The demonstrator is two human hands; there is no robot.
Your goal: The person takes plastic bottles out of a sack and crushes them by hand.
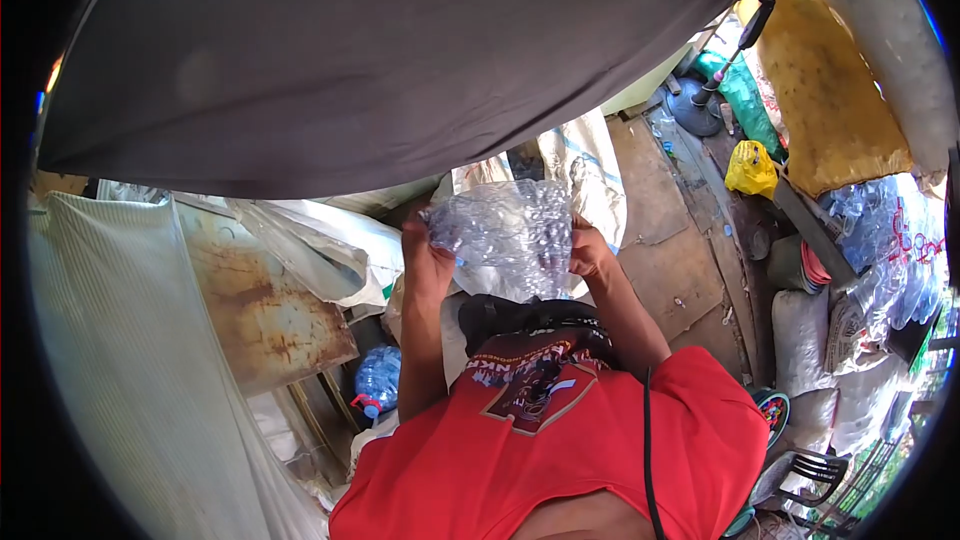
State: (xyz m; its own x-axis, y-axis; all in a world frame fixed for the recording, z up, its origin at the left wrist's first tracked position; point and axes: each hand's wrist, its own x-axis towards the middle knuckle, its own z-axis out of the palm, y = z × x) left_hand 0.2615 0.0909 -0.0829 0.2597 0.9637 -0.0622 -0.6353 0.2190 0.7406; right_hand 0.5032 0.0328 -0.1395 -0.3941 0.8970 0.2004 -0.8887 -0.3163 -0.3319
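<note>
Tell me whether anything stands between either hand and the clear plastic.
Nothing visible does: the left hand and the right hand already grip the clear plastic, one at each side.

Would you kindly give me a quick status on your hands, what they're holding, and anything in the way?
Left hand and right hand gripping opposite ends of crumpled clear plastic. Plastic spans between them. Dark fabric blocks the view's top.
</note>
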